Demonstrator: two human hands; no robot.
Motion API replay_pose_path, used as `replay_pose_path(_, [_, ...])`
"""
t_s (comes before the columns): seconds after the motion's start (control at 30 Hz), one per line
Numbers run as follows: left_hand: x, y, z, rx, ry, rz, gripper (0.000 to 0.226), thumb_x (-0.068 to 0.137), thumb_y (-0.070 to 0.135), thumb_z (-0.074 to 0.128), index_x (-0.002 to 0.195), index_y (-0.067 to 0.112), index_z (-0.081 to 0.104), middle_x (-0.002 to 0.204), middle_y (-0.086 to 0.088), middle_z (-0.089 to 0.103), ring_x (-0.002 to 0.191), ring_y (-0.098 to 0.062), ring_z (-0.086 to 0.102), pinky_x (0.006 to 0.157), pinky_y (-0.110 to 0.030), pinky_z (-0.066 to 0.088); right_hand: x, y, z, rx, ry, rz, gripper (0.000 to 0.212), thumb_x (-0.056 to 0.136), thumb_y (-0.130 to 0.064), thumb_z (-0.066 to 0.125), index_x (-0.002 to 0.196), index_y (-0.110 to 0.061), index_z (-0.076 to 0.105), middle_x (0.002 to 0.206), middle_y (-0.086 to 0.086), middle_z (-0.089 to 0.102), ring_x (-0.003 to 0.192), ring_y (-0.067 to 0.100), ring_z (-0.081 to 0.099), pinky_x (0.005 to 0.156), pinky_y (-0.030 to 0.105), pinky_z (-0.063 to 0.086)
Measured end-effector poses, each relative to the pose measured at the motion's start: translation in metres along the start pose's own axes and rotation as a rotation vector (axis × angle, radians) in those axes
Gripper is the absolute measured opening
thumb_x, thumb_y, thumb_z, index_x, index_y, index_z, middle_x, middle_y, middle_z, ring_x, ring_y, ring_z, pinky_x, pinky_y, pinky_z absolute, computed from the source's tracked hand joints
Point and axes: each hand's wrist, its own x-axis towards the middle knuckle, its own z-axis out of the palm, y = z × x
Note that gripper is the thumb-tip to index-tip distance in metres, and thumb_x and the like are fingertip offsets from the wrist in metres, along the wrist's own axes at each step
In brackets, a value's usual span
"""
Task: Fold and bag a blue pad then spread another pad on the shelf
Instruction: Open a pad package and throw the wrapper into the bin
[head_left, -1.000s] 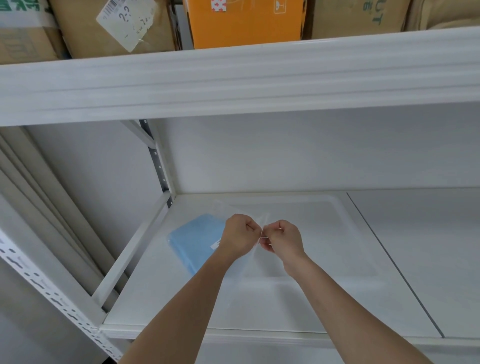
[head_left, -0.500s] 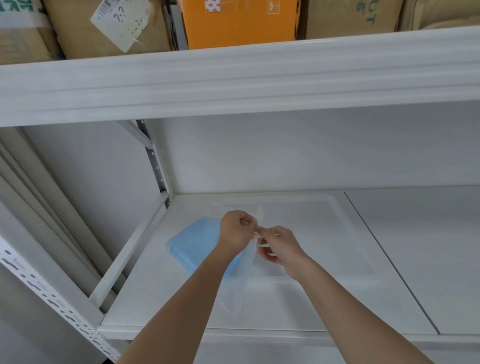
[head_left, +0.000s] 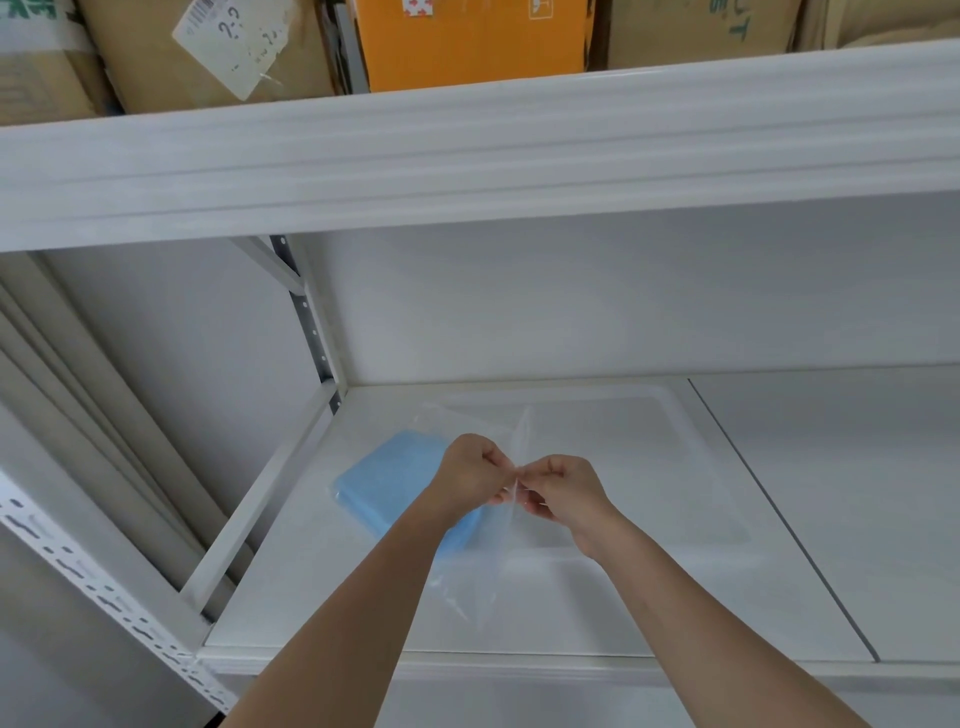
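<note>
While the folding looks finished, the bagging is only starting, as I judge it.

Blue pad: the blue pad (head_left: 395, 488) lies folded into a flat rectangle on the shelf board (head_left: 675, 597), at about nine o'clock from my hands and partly hidden under my left wrist; I cannot tell for sure whether any of it is already inside plastic.

Bag: the clear bag (head_left: 498, 551) hangs between my hands, its film trailing down toward six o'clock and a flap standing up toward twelve o'clock.

Left hand: my left hand (head_left: 470, 473) is curled, fingertips pinching the bag's edge.

Right hand: my right hand (head_left: 563, 491) is curled too, pinching the same edge just at three o'clock of the left; the two nearly touch.

Done: the fold, by the look of it.

Left: parting the bag's mouth, sliding the pad in, then spreading another pad; I see no second pad here.

Surroundings: cardboard boxes (head_left: 467, 41) sit on the upper shelf at twelve o'clock.
</note>
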Motion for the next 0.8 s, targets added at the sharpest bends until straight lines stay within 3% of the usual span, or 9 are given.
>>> replay_pose_path(0.37, [-0.003, 0.006, -0.001, -0.028, 0.077, 0.005, 0.024, 0.076, -0.011, 0.051, 0.059, 0.006, 0.055, 0.064, -0.015, 0.065, 0.059, -0.018, 0.064, 0.057, -0.02, 0.054, 0.009, 0.004, 0.002, -0.065, 0.072, -0.034, 0.017, 0.085, -0.007, 0.06, 0.068, -0.007, 0.061, 0.078, 0.021, 0.071, 0.065, 0.019, 0.061, 0.085, 0.042, 0.056])
replay_pose_path(0.47, [-0.003, 0.005, -0.001, -0.015, 0.101, 0.024, 0.022, 0.078, -0.01, 0.05, 0.063, 0.005, 0.053, 0.063, -0.014, 0.064, 0.057, -0.018, 0.064, 0.052, -0.017, 0.051, 0.009, 0.004, 0.003, 0.006, 0.06, -0.021, 0.01, 0.088, -0.008, 0.058, 0.078, -0.005, 0.059, 0.085, 0.021, 0.071, 0.066, 0.023, 0.061, 0.084, 0.045, 0.055])
replay_pose_path(0.57, [0.0, 0.004, 0.0, -0.022, 0.16, 0.044, 0.018, 0.08, -0.008, 0.05, 0.068, 0.005, 0.053, 0.068, -0.015, 0.064, 0.06, -0.022, 0.066, 0.056, -0.022, 0.056, 0.003, 0.001, 0.004, -0.021, -0.023, 0.03, 0.023, 0.089, -0.024, 0.064, 0.094, -0.003, 0.059, 0.087, 0.012, 0.069, 0.064, 0.021, 0.06, 0.077, 0.04, 0.057])
replay_pose_path(0.67, [0.004, 0.004, 0.001, -0.056, 0.236, 0.083, 0.015, 0.08, -0.008, 0.05, 0.071, 0.004, 0.055, 0.073, -0.012, 0.062, 0.068, -0.027, 0.067, 0.067, -0.033, 0.059, -0.003, 0.002, 0.003, -0.048, -0.114, 0.066, 0.036, 0.084, -0.037, 0.07, 0.093, -0.003, 0.061, 0.084, 0.006, 0.064, 0.063, 0.018, 0.061, 0.073, 0.034, 0.058])
replay_pose_path(0.8, [0.004, 0.004, 0.004, -0.097, 0.173, 0.031, 0.007, 0.082, -0.004, 0.058, 0.081, 0.002, 0.057, 0.071, -0.01, 0.06, 0.058, -0.02, 0.063, 0.065, -0.03, 0.057, -0.003, 0.008, -0.003, 0.024, -0.089, 0.011, 0.023, 0.087, -0.02, 0.069, 0.09, 0.002, 0.063, 0.083, 0.012, 0.069, 0.068, 0.018, 0.066, 0.066, 0.027, 0.058])
